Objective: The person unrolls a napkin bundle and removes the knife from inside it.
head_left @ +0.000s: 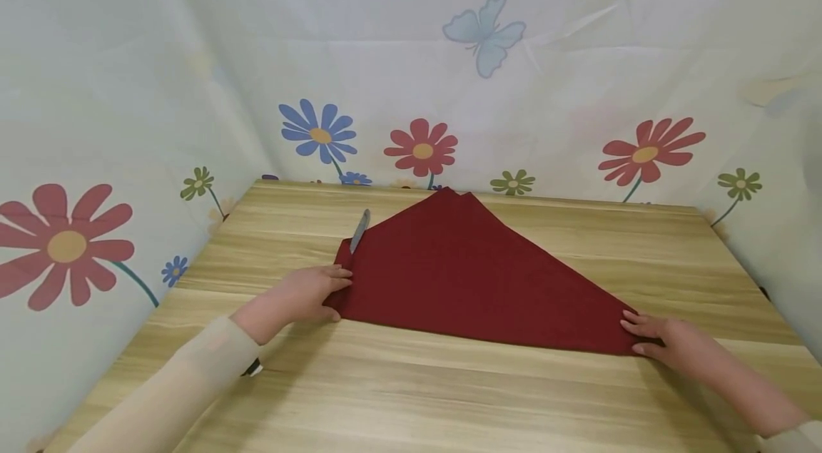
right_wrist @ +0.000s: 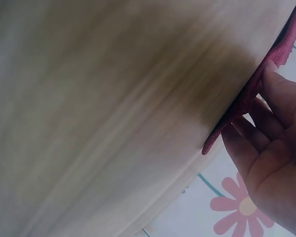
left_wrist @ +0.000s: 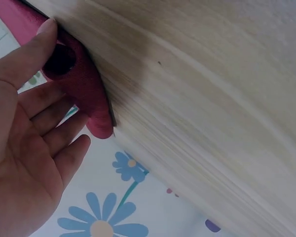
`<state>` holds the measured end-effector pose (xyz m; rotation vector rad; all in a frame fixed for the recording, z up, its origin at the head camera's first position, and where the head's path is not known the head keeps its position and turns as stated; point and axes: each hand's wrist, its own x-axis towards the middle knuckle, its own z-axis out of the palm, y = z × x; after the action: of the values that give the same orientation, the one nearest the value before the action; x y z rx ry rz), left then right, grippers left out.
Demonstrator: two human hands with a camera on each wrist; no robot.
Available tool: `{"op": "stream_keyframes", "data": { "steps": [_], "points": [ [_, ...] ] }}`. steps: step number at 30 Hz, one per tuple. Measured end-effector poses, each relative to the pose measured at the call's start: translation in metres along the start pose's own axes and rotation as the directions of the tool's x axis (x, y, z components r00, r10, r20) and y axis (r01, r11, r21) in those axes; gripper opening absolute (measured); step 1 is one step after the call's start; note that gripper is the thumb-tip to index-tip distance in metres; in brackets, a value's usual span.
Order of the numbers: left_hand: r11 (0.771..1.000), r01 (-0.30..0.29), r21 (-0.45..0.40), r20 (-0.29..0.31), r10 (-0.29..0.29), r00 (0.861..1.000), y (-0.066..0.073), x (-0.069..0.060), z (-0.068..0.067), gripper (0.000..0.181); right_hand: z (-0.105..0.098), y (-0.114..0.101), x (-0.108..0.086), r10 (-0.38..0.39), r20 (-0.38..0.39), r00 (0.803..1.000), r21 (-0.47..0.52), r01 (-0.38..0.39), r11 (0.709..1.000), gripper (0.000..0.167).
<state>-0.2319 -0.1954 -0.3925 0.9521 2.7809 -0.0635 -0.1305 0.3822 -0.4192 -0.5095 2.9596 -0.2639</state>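
A big red cloth [head_left: 449,289] lay on the wooden bench [head_left: 411,399], right between the person's two hands. It was folded into a shape like a wide tent, with its long side close to the person and its top reaching the back edge of the bench. The left hand [head_left: 311,294] held the left end of the cloth, with its thumb at the near edge and its fingers on the far side. That end curled up into a little loop with a dark hole, and the loop sat between the thumb and the fingers. The right hand [head_left: 681,346] pinched the pointy right corner between its thumb and fingers. So the cloth touched both hands and stretched from one to the other. A thin grey thing [head_left: 360,230] sat at the cloth's left side, just past the left hand; it may have been a knife, but it was too small to be sure. Behind the bench hung a pale sheet [head_left: 359,68] with flowers and a blue butterfly [head_left: 486,36] on it.
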Motion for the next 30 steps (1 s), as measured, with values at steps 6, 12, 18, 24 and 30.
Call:
{"op": "stream_keyframes", "data": {
  "steps": [6,12,18,24,30],
  "points": [
    [0.999,-0.017,0.037,-0.047,0.019,0.999,-0.003,-0.002,0.003,0.062,0.003,0.002,0.000,-0.004,-0.002,1.000,0.004,0.004,1.000,0.043],
    [0.998,-0.020,0.053,-0.078,0.024,0.997,-0.005,-0.006,0.002,0.062,0.004,0.003,0.000,0.014,0.016,1.000,0.033,-0.014,0.999,0.044],
    [0.998,-0.012,0.065,-0.092,0.018,0.996,-0.007,-0.010,0.001,0.062,0.001,0.003,0.001,0.021,0.032,0.999,0.058,-0.023,0.998,0.045],
    [0.997,-0.002,0.072,-0.083,0.008,0.997,-0.007,-0.013,-0.002,0.060,-0.001,0.001,0.001,0.029,0.044,0.999,0.056,-0.032,0.998,0.046],
    [0.997,0.027,0.077,-0.081,-0.021,0.996,-0.009,-0.016,-0.003,0.058,0.000,0.001,0.001,0.018,0.014,1.000,0.021,-0.019,1.000,0.044]
  ]
}}
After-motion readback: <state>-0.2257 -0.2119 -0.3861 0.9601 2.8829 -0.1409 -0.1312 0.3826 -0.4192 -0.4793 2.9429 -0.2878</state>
